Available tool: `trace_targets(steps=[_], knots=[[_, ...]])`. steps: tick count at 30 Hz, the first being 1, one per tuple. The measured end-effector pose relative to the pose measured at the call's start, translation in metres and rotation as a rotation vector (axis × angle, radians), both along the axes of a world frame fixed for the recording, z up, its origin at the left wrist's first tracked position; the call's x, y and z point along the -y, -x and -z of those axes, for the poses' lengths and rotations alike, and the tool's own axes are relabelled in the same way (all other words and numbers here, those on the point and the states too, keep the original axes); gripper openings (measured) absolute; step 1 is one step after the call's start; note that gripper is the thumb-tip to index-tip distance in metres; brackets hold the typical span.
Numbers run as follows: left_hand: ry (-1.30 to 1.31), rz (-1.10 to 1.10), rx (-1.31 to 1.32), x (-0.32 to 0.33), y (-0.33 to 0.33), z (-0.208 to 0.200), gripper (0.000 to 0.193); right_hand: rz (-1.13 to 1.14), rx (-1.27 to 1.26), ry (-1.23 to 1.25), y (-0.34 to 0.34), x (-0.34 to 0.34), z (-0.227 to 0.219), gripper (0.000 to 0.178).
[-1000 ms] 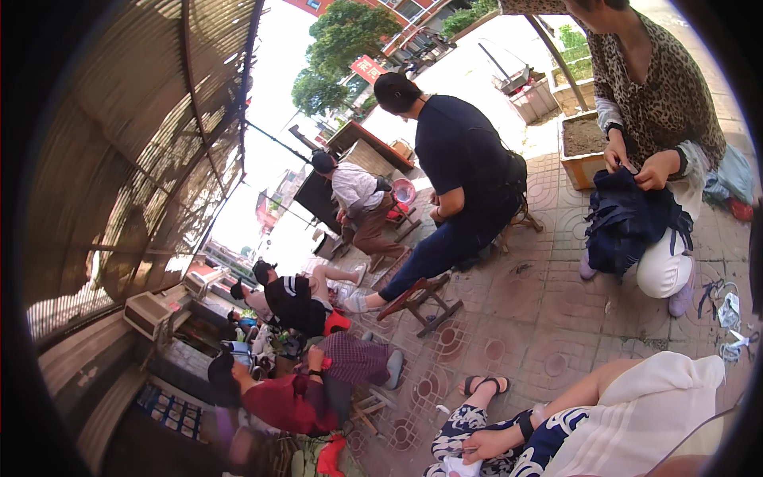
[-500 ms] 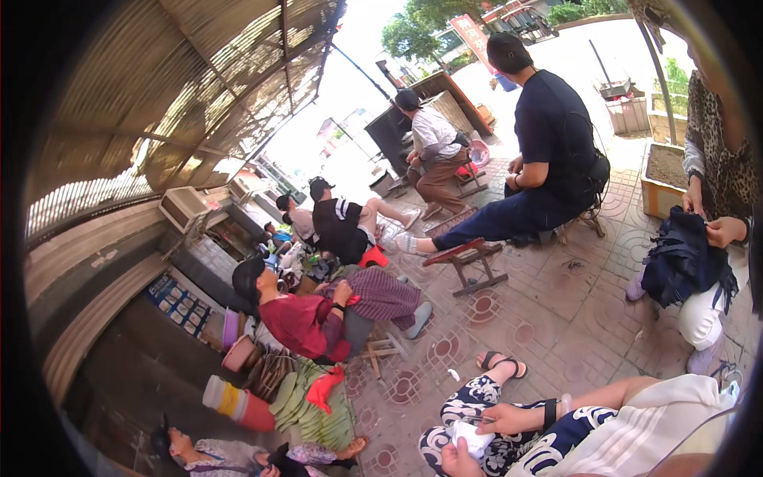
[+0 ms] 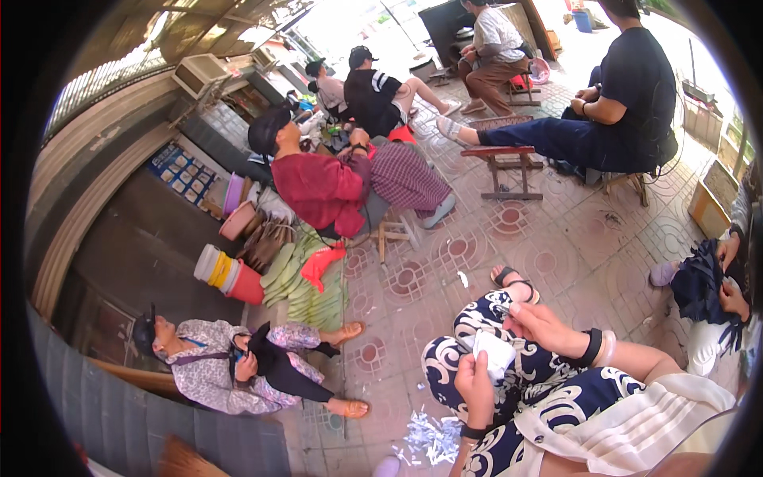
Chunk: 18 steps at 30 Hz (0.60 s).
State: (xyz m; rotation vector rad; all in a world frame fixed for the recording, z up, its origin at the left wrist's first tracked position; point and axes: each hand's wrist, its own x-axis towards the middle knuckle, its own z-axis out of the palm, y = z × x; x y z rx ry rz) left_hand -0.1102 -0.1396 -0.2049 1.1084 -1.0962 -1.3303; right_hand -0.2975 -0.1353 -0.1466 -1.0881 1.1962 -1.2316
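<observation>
My left hand (image 3: 475,389) pinches a folded white piece of fabric or paper (image 3: 497,355) over my lap. Just beyond it, my right hand (image 3: 544,327) is closed, thumb and fingers together, on a small dark metal tool (image 3: 504,310) whose kind I cannot make out. The tool's tip points over the white piece, a short way off it. Both hands are above my blue-and-white patterned trousers (image 3: 445,374). A dark band (image 3: 592,347) circles my right wrist, next to a pale bangle.
White scraps (image 3: 429,437) lie on the paving near my feet. Nearby people sit handling cloth: one with black fabric (image 3: 278,366), another with dark navy fabric (image 3: 699,282). A wooden folding stool (image 3: 502,171), stacked buckets (image 3: 230,274) and flat green leaf-shaped pieces (image 3: 306,282) stand or lie farther off.
The view has turned and shifted downward, so my lap and the floor scraps show more. My right hand has lifted slightly away from the white piece; both hands keep their hold.
</observation>
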Motion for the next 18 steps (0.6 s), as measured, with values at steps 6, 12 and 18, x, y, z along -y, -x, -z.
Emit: trace_targets(steps=[6, 12, 18], knots=[[-0.049, -0.002, 0.103, 0.018, 0.015, -0.019, 0.018, -0.255, 0.076, -0.135, -0.009, 0.003, -0.02, 0.047], [-0.132, -0.016, 0.002, 0.02, 0.006, -0.01, 0.016, -0.232, -0.032, -0.205, -0.015, 0.01, 0.019, 0.051], [-0.187, -0.049, -0.046, 0.02, 0.012, -0.008, 0.016, -0.254, -0.076, -0.252, -0.012, 0.014, 0.03, 0.052]])
